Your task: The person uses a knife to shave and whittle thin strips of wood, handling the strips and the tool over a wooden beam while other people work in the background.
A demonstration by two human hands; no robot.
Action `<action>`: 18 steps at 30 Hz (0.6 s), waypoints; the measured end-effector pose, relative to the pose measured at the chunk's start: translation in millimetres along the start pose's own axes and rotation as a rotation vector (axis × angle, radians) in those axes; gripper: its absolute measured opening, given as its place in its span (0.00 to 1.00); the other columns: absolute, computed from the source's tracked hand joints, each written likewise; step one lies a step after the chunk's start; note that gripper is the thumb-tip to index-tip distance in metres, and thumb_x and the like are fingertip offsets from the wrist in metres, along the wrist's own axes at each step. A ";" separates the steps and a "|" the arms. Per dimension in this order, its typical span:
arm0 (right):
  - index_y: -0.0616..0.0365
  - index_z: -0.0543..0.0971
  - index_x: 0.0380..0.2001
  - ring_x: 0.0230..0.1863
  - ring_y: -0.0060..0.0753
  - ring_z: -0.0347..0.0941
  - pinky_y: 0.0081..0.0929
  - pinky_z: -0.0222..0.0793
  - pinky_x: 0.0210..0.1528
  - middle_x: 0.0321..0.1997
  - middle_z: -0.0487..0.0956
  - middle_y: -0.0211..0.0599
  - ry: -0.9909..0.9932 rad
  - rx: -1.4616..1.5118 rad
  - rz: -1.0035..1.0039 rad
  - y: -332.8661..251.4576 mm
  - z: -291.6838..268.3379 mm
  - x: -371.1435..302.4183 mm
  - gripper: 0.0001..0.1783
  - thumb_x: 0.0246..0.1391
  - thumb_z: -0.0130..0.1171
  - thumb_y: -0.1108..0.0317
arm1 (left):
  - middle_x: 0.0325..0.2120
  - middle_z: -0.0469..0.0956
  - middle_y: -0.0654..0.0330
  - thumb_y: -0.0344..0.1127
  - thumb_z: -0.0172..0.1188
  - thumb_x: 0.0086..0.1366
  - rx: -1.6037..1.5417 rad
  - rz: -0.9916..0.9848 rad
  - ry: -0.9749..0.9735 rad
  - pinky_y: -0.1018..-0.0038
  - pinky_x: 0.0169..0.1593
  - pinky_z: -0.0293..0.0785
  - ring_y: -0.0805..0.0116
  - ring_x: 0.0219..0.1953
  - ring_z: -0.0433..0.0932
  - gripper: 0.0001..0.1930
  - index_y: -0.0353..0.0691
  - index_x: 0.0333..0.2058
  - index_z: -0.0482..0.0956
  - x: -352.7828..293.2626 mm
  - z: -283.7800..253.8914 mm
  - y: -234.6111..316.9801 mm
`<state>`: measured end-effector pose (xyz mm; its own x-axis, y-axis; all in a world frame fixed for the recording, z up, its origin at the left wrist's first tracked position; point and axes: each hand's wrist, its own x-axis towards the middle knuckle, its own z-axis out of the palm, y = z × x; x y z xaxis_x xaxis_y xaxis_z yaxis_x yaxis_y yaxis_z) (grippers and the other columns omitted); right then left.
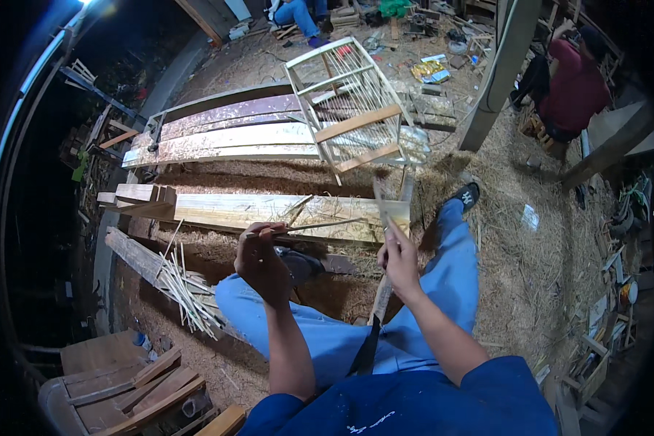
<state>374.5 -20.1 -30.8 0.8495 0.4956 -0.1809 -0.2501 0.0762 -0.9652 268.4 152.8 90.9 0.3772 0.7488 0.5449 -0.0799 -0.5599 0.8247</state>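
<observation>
My left hand (pixel 260 263) is closed around one end of a thin wooden stick (pixel 323 226), which points right across the front of a pale timber beam (pixel 232 211). The stick's far end comes close to a long-handled knife (pixel 381 296). My right hand (pixel 401 261) grips this knife, its narrow blade pointing away from me and its handle running back toward my lap. Blur makes the blade's edge hard to read. To the left of my knee, a loose bunch of similar thin sticks (pixel 189 294) lies across a rough plank (pixel 142 254).
A slatted wooden cage-like frame (pixel 356 102) leans on shaving-covered boards (pixel 225 134) ahead. Short wood blocks (pixel 138 195) rest on the beam's left end. A post (pixel 498 80) rises at right, near a seated person in red (pixel 574 87). Shavings cover the floor (pixel 516 276).
</observation>
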 end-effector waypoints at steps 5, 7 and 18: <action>0.49 0.65 0.68 0.22 0.18 0.67 0.20 0.69 0.29 0.28 0.74 0.33 -0.289 -0.068 -0.158 -51.5 34.9 -34.5 0.26 0.67 0.47 0.71 | 0.29 0.81 0.57 0.31 0.59 0.67 0.320 0.197 -0.036 0.74 0.35 0.75 0.68 0.31 0.81 0.08 0.32 0.32 0.80 2.9 -5.8 21.9; 0.49 0.66 0.67 0.26 0.21 0.72 0.22 0.71 0.32 0.31 0.77 0.38 -0.330 -0.144 -0.149 -65.2 42.2 -42.6 0.26 0.66 0.48 0.71 | 0.29 0.82 0.57 0.30 0.60 0.66 0.271 0.109 -0.030 0.73 0.35 0.75 0.66 0.31 0.81 0.07 0.33 0.31 0.81 -2.9 1.4 33.6; 0.54 0.70 0.64 0.18 0.13 0.58 0.17 0.57 0.20 0.25 0.68 0.21 -0.153 -0.254 -0.353 -15.8 32.6 -33.1 0.22 0.70 0.46 0.66 | 0.27 0.81 0.55 0.23 0.62 0.60 0.274 0.210 -0.072 0.70 0.35 0.77 0.59 0.30 0.82 0.00 0.33 0.31 0.81 -15.9 6.8 51.2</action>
<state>335.1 -9.5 -3.5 0.7789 0.6012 0.1785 0.1799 0.0584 -0.9819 264.6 109.8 123.5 0.4437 0.5857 0.6783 0.0840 -0.7807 0.6192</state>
